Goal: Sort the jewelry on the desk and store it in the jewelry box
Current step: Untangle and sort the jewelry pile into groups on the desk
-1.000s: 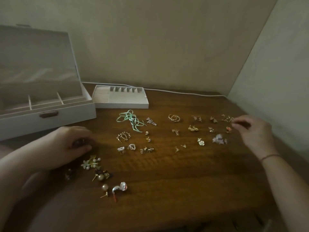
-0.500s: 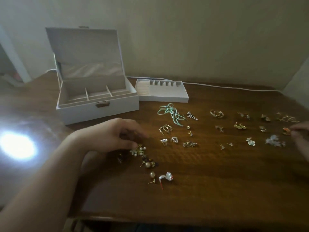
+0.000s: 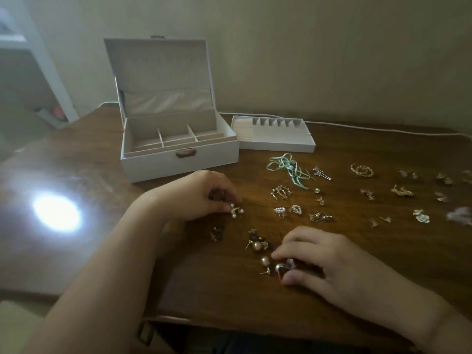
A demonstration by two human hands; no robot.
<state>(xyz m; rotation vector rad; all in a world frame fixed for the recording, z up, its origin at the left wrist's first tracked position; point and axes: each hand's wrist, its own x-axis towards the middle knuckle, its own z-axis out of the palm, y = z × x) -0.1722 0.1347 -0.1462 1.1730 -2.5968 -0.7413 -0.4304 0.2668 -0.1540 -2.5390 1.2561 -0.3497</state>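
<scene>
The white jewelry box (image 3: 178,159) stands open at the back left of the wooden desk (image 3: 229,297), its compartments bare. Its lift-out tray (image 3: 275,143) lies to the right of it. Many small earrings are spread over the desk. My left hand (image 3: 196,198) has curled fingers and pinches a pearl flower earring (image 3: 236,210). My right hand (image 3: 321,264) lies near the front and pinches a pearl hook earring (image 3: 282,267) with an orange tip. Two pearl studs (image 3: 258,246) lie between my hands.
A mint ribbon earring (image 3: 290,169), gold hoops (image 3: 361,171), heart-shaped pearl pieces (image 3: 287,210) and several gold studs lie toward the right. A white cable (image 3: 383,129) runs along the wall. A bright light glare (image 3: 56,213) sits on the desk's left part.
The view swung left, bringing the whole box into sight. My right hand came from the far right earrings to the front and took hold of the pearl hook earring. My left hand stayed by the flower earring.
</scene>
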